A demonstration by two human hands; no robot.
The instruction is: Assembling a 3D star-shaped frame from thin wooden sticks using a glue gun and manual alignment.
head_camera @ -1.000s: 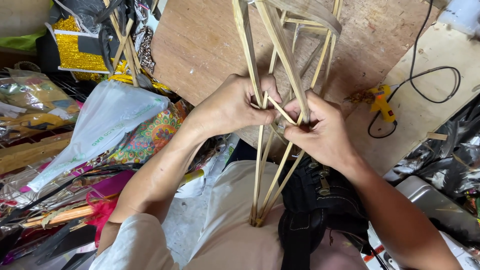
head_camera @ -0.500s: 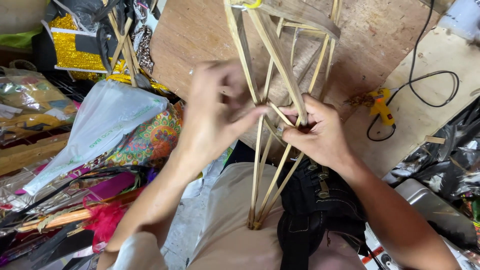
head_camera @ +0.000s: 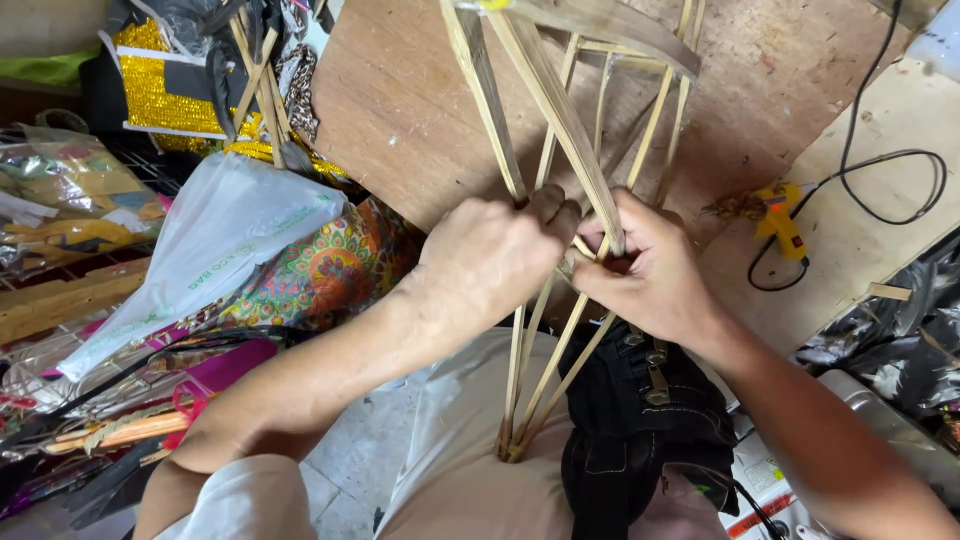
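since before, left hand (head_camera: 495, 255) rejoined right hand (head_camera: 640, 270), both hands pinching the bamboo frame (head_camera: 560, 110) between them.

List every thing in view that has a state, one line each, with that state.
Left hand: closed on the bamboo frame's strips.
Right hand: pinching a strip at the crossing.
Bamboo frame: upright, base on the lap.
Glue gun: lying on the board, cord attached.
White plastic bag: slumped over clutter.

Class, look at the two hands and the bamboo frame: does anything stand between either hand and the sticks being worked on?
Nothing visible does. The left hand and right hand both already grip the bamboo frame where its sticks cross, fingers touching the strips directly.
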